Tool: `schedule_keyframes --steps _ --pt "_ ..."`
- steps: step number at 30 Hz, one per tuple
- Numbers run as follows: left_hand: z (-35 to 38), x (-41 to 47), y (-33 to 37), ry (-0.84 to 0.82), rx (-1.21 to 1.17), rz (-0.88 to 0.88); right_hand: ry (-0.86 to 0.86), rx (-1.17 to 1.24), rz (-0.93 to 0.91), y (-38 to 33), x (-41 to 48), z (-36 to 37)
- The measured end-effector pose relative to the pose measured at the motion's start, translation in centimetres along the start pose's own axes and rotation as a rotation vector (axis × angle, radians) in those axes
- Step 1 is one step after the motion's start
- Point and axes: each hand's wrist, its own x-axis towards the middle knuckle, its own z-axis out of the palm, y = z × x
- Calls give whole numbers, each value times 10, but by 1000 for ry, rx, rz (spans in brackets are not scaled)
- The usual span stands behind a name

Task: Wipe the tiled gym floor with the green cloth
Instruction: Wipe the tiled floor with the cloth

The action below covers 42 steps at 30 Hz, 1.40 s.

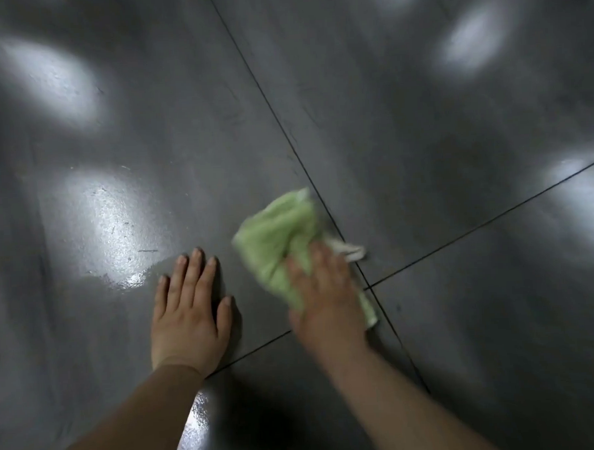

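A crumpled green cloth (279,235) with a white edge lies on the dark grey tiled floor (421,134), close to where two grout lines cross. My right hand (325,291) lies on top of the cloth's near part and presses it down; the hand is motion-blurred, and its fingers seem spread over the fabric. My left hand (190,311) rests flat on the floor just left of the cloth, fingers straight and apart, holding nothing.
Glossy grey tiles fill the whole view, with thin dark grout lines (273,113) running diagonally. A wet, shiny patch (112,229) reflects light ahead of my left hand. Other light reflections show at the far left and far right.
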Motion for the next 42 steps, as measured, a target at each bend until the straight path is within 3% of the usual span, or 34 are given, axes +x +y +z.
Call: schedule_keyframes --steps 2,4,6,8,12,13,17,19,21,26,36,39,42 --pt "-1 0 1 -17 2 2 -86 46 -156 1 -32 -8" --pt "-3 0 1 -24 3 -6 -126 19 -163 42 -45 -22" --pt "-3 -1 2 -24 -11 -13 -86 -22 62 98 -57 -45" --pt "-2 -2 3 7 -21 -14 -53 26 432 142 -72 -69" --pt "-1 -3 5 70 -14 -8 123 101 857 121 -88 -63" --pt "-1 -4 6 57 -9 -12 138 89 797 98 -88 -52" --pt "0 -4 6 33 -9 -25 38 25 163 -6 -103 -14" --pt "-1 -5 6 24 -4 -18 -66 8 -61 -7 -107 -14" --pt "-2 -5 7 6 -17 -23 -60 -71 -130 30 -112 -20" --pt "-16 -5 4 -120 -43 0 89 -278 273 126 -160 -75" --pt "-21 -59 -1 -242 -14 105 61 -298 470 99 -132 -80" --pt "-25 -62 -7 -256 -9 111 11 -208 411 84 -137 -84" --pt "-29 -62 -9 -253 -27 105 -127 202 511 48 -129 -103"
